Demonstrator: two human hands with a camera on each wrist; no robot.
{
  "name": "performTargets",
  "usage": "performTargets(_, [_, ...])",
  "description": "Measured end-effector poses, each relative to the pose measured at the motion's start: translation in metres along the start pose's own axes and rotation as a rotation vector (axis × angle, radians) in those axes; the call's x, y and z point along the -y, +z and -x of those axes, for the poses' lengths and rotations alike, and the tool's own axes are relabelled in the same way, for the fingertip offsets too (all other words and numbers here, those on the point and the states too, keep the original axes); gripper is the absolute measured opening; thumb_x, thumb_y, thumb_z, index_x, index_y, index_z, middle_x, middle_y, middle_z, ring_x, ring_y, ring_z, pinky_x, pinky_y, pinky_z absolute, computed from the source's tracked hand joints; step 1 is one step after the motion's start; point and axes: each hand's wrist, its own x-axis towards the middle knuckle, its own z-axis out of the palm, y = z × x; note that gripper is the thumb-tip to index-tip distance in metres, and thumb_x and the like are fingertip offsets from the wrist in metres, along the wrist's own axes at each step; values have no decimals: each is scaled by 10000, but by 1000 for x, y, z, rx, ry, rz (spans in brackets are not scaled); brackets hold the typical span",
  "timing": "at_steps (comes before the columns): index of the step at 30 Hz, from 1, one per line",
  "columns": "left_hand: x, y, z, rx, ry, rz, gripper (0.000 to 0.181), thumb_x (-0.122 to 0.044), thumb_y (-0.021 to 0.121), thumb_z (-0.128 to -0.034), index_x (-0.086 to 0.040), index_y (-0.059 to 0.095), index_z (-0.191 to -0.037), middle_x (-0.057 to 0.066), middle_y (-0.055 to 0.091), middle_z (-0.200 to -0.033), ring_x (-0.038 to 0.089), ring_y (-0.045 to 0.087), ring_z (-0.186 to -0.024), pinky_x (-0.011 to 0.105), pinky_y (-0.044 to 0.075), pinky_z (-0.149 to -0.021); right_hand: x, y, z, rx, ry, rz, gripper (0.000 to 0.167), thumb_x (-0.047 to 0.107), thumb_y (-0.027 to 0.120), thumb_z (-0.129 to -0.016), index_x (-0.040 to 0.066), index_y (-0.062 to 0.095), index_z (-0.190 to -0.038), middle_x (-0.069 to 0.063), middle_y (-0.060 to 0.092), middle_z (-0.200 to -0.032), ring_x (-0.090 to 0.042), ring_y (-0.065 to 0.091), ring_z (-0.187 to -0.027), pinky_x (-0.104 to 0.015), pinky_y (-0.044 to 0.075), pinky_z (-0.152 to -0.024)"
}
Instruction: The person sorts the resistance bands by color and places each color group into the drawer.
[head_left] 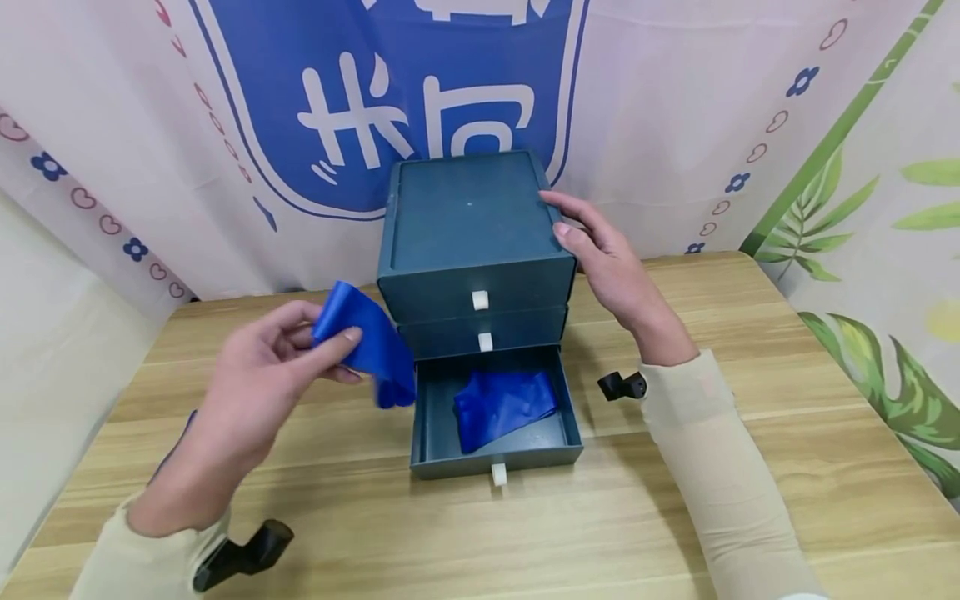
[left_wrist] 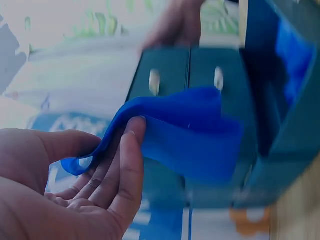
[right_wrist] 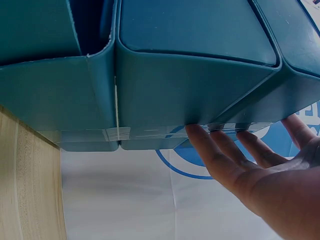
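My left hand (head_left: pixel 258 375) pinches a folded, glossy blue strip (head_left: pixel 367 333), like a stretch band, between thumb and fingers; its loose end hangs beside the drawer unit. In the left wrist view the strip (left_wrist: pixel 195 145) loops away from the fingertips. A dark teal unit (head_left: pixel 472 217) of three drawers stands at the table's back. Its bottom drawer (head_left: pixel 442 462) is pulled out, and a similar blue piece (head_left: pixel 506 408) lies inside; the upper two drawers are closed. My right hand (head_left: pixel 600 258) touches the unit's right side and top edge. In the right wrist view its fingers (right_wrist: pixel 215 155) are spread against the side.
A wooden table (head_left: pixel 330 525) bears the unit. Behind it hangs a white cloth (head_left: pixel 637 108) with a blue emblem. Black mounts stick out at both wrists. A bit of blue (head_left: pixel 172 446) shows behind my left wrist. A leaf-patterned wall covering (head_left: pixel 885 275) is at the right.
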Motion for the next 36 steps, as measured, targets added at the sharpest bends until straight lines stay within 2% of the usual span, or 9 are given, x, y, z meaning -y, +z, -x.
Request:
performTargets(4, [-7,32,6,89,1,30,364,-269,737,-1045,-23,637,-1293,66,807,-1150,203,809,-906,278,650,-901,-1,0,0,-1,-3,7,481,292,454,-1150,230,481,-1626,23,369,-1742,-256,328,-1611,-623,284,-1307])
performTargets(10, [-4,77,-2,208,0,33,251,-189,703,-1063,7,655,-1212,184,789,-1220,231,803,-921,297,659,-872,-1,0,0,4,0,9,479,291,454,-1152,232,480,-1627,16,368,-1742,-261,336,-1607,-621,283,-1308])
performTargets(14, [2,102,-10,244,28,45,187,-135,687,-1064,27,658,-1153,214,795,-1202,276,823,-910,344,671,-847,-1,0,-1,5,-1,9,479,295,454,-1151,236,480,-1626,16,367,-1741,-264,338,-1607,-621,281,-1309])
performTargets(17, [4,116,-14,246,29,43,173,-136,685,-1065,18,669,-1143,207,803,-1189,290,831,-912,376,675,-842,-1,0,-1,5,-6,6,480,293,455,-1150,233,480,-1626,18,371,-1739,-271,335,-1607,-624,282,-1307])
performTargets(22, [6,133,-22,241,-13,51,187,-152,688,-1065,-22,689,-1199,184,803,-1211,291,832,-934,398,671,-862,-1,0,0,7,-11,2,479,291,457,-1151,226,482,-1625,14,376,-1737,-268,338,-1606,-625,287,-1303])
performTargets(28, [13,148,-25,215,-27,79,174,-129,694,-1055,-31,696,-1199,163,818,-1165,295,831,-945,419,670,-873,-1,0,0,9,-7,7,479,302,456,-1151,238,483,-1625,22,376,-1737,-265,348,-1602,-618,289,-1306])
performTargets(32, [23,152,-26,198,-55,63,150,-110,692,-1052,-16,691,-1169,168,822,-1139,294,830,-953,426,674,-865,-1,1,0,10,-2,11,481,306,456,-1149,243,483,-1625,28,375,-1738,-259,356,-1598,-616,294,-1306])
performTargets(36, [31,149,-26,194,-71,29,141,-105,687,-1051,7,682,-1136,192,822,-1100,304,830,-928,416,680,-826,-1,0,0,5,-2,8,481,305,459,-1147,241,485,-1623,26,374,-1738,-265,352,-1597,-617,293,-1306])
